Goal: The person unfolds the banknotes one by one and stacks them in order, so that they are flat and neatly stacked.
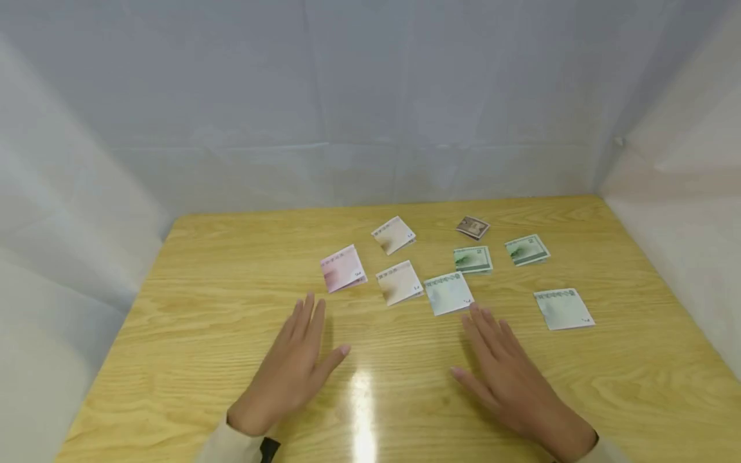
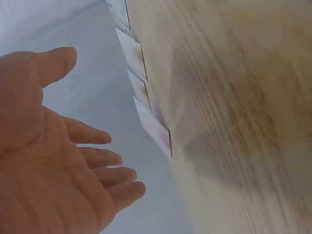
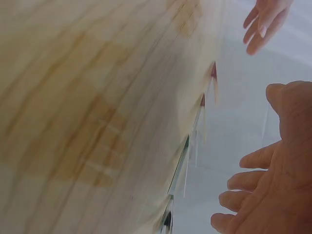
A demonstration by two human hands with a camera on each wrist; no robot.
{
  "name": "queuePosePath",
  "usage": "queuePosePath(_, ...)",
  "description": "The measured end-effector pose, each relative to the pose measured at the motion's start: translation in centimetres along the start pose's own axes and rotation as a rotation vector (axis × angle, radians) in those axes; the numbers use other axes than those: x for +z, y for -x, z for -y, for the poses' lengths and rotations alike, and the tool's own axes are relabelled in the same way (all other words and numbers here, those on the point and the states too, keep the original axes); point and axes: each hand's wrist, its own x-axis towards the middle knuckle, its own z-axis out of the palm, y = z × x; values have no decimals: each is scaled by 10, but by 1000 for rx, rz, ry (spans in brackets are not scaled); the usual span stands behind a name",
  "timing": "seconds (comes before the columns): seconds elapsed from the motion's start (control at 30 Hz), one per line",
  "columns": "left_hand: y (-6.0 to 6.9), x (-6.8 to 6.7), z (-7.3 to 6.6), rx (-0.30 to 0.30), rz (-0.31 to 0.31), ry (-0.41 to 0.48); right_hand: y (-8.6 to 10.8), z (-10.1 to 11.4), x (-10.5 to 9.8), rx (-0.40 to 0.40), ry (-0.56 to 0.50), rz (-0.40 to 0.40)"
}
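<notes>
Both hands hover palm down over the wooden table with their fingers straight. My left hand (image 1: 292,366) holds nothing; nearest to it lies a folded pink banknote (image 1: 343,268). In the left wrist view the palm of that left hand (image 2: 53,165) is bare. My right hand (image 1: 509,373) is empty too, its fingertips just short of a folded pale blue-green banknote (image 1: 449,294). A second pale blue-green banknote (image 1: 564,309) lies to its right. Between the hands and farther off lie two folded tan banknotes, one nearer (image 1: 399,283) and one farther (image 1: 394,235).
Two folded green banknotes, a left one (image 1: 473,259) and a right one (image 1: 527,249), lie toward the back right. Behind them sits a small brown banknote (image 1: 473,227). Pale sheeting (image 1: 359,103) hangs along the back and both sides of the wooden table (image 1: 191,308).
</notes>
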Motion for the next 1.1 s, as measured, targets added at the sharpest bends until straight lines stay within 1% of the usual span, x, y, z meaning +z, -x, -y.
queuePosePath(0.17,-16,0,8,37,-1,45,-5,6,3,18,-98,52)
queuePosePath(0.37,-38,0,15,75,13,54,-10,13,5,36,-233,99)
queuePosePath(0.5,-52,0,20,103,24,48,-15,16,5,63,-358,144)
queuePosePath(0.67,-66,-1,25,105,44,64,-22,19,3,109,-539,204)
queuePosePath(0.77,-72,0,26,109,59,74,-26,21,2,118,-628,227)
queuePosePath(0.87,-74,2,27,90,93,72,-30,25,2,137,-701,246)
queuePosePath(1.0,-75,5,28,57,143,62,-36,31,0,205,-836,284)
queuePosePath(1.1,-72,6,28,61,160,50,-41,33,0,259,-939,312)
